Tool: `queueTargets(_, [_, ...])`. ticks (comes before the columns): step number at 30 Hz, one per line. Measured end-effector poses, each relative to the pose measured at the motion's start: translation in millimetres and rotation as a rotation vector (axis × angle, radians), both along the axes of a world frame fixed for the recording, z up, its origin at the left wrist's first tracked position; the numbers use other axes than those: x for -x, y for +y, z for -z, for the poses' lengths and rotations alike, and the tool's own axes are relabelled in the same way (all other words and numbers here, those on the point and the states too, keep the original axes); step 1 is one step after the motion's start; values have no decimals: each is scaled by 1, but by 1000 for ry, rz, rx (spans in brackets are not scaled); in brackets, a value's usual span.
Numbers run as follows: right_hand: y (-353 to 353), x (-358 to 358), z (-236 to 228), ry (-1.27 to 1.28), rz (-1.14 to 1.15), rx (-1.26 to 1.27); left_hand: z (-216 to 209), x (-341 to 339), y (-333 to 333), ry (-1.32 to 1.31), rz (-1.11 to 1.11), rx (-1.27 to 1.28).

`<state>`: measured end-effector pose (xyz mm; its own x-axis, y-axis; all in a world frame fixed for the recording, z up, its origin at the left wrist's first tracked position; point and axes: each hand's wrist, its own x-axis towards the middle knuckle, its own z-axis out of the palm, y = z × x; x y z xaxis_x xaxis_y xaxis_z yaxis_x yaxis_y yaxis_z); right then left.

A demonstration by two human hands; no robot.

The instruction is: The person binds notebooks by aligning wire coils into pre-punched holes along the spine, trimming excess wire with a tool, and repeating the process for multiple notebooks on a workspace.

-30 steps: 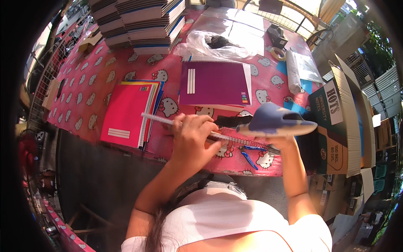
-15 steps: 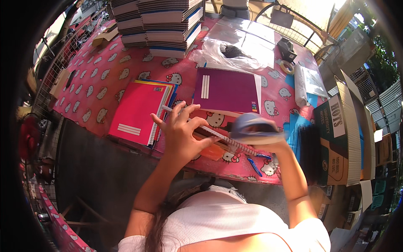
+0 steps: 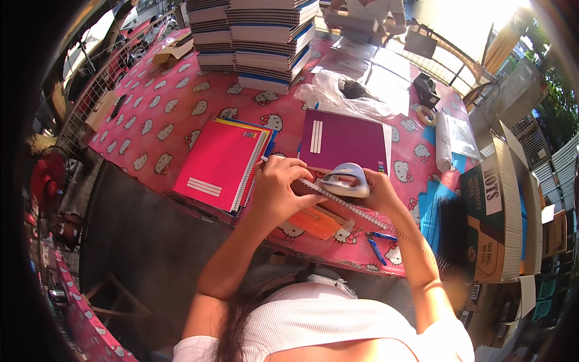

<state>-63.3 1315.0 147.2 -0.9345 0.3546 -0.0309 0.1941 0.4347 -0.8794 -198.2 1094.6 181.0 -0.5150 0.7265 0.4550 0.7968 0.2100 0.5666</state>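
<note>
My left hand [image 3: 278, 188] is closed on a notebook, seen edge-on and mostly hidden by the fingers. A spiral binding coil [image 3: 356, 208] runs along the notebook's edge, its loose end trailing past my right forearm. My right hand [image 3: 379, 192] grips a white and grey tool with a loop handle [image 3: 345, 181], shaped like a small iron, close to the coil. A purple notebook [image 3: 345, 142] lies just beyond my hands. To the left sits a pile topped by a pink-red spiral notebook [image 3: 218, 164]. Below the hands are an orange item [image 3: 318, 222] and blue-handled pliers [image 3: 377, 248].
Tall stacks of spiral notebooks [image 3: 268, 45] stand at the back. A carton [image 3: 491, 211] holds the right side beside blue coils [image 3: 435, 211]. Tape [image 3: 426, 116], a black dispenser [image 3: 426, 90] and clear plastic [image 3: 344, 93] lie far right. Another person [image 3: 365, 18] stands behind the table.
The tool has come leftward and nearer my left hand, and it is less blurred. The coil now reaches farther right, over my forearm. The view has shifted, bringing another person into sight.
</note>
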Motion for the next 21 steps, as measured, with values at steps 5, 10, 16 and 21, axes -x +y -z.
queueTargets(5, [4, 6, -24, 421, -341, -226, 1, 10, -5, -71, -9, -87])
queueTargets(10, [-4, 16, -19, 293, -117, 751, 2, 15, -8, -175, -89, -164])
queueTargets(16, [4, 50, -19, 342, -274, 378, 12, 27, -15, -233, -91, -249])
queueTargets(21, [0, 65, -16, -119, -79, -317, 16, 33, -6, -208, -21, -300])
